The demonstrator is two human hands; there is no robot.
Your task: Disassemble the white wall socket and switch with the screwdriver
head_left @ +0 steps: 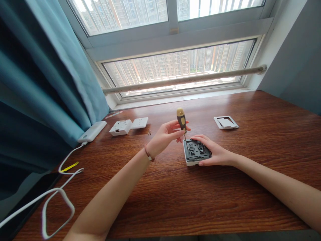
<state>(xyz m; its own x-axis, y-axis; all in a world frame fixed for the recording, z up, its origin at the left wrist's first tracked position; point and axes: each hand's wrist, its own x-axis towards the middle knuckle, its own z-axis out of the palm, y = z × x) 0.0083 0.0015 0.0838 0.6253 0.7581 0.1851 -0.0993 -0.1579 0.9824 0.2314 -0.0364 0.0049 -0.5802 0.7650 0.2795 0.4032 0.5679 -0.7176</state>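
Your left hand: your thumb and fingers pinch the yellow-and-black screwdriver near the bottom of its handle. It stands almost straight up.
Your right hand: it curls around the right side of the square box with a white base and dark grey top. Your fingers are at the far edge and your thumb is at the near edge.
Square box: it sits on the shiny brown wooden table, right between your two hands.
Screwdriver tip: it points down at the left part of the dark top, maybe onto a screw. That spot is too small to tell.
Done, as it looks: the dark top sits on the white base, with its inside parts showing upward.
Not done: the dark top has no cover. The square white plastic frame lies well apart, to the right, with a white flat piece in its opening. I can't tell if any screw is tight.
Off to the left: an open white box is beside a thin white plate. Two tiny brass-coloured pieces, perhaps screws, lie loose near them.
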